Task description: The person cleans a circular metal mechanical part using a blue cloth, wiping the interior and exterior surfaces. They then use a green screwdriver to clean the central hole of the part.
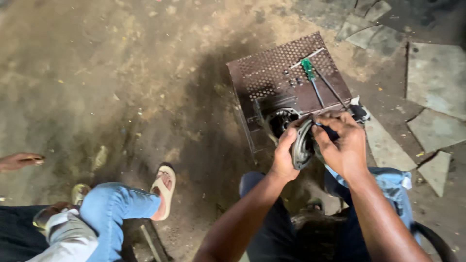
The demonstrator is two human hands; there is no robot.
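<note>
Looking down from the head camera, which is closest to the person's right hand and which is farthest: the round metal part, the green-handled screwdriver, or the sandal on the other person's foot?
From the right hand:
1. Round metal part: held between both hands, touching it.
2. Green-handled screwdriver: lying above the hand on the perforated metal stand.
3. Sandal: far off to the left, on the dirt floor, on another person's foot.

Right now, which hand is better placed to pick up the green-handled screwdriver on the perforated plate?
Probably the right hand: it lies nearer the green-handled screwdriver on the perforated plate. The left hand grips the round metal part, steadying it.
</note>
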